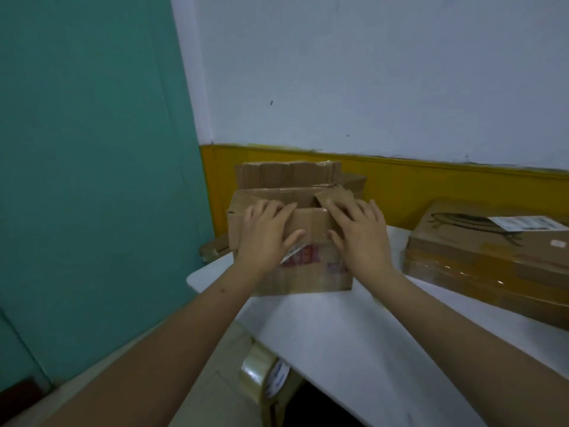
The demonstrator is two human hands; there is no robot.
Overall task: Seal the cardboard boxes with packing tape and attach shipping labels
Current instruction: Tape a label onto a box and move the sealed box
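Note:
A worn brown cardboard box stands on the far left corner of the white table. Its back flap stands upright; the near flap and right flap are folded down. My left hand lies flat on the near flap, fingers spread. My right hand presses on the right flap and the box's front edge. A torn red-printed label shows on the box front between my hands. A roll of clear packing tape sits below the table's left edge, apart from both hands.
A larger sealed brown box with a white shipping label lies at the right of the table. A teal door is on the left, a white and yellow wall behind. More cardboard lies behind the table's left corner.

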